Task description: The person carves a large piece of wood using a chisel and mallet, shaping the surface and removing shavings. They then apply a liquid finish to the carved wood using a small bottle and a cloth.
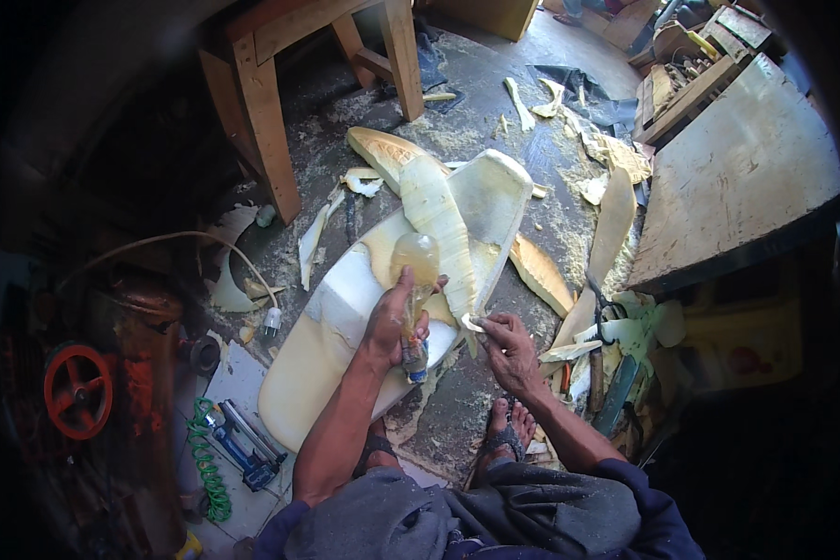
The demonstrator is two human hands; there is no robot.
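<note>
Floor [555, 219]: dusted with pale crumbs. Wooden stool [269, 121] far left. Foam cushion [331, 322], long and seat-shaped, lies on the floor before the person, cream with white patches.

Foam strip [439, 219]: crosses the cushion's right half, far to near; cannot tell whether it is bonded anywhere.

Left hand [387, 327]: above the cushion, fingers wrapped around a clear bottle [415, 263], rounded end far, blue-marked end near. Yellowish inside.

Right hand [509, 350]: just right of the cushion's near-right edge, fingertips pinching the strip's near tip.

Foam offcuts [315, 238] strewn left and right.

Progress, my reading: rough cutting looks well along, given the offcuts; the fitting seems unfinished, with the strip's near end loose and the cushion's surface patchy, seemingly uncovered.
</note>
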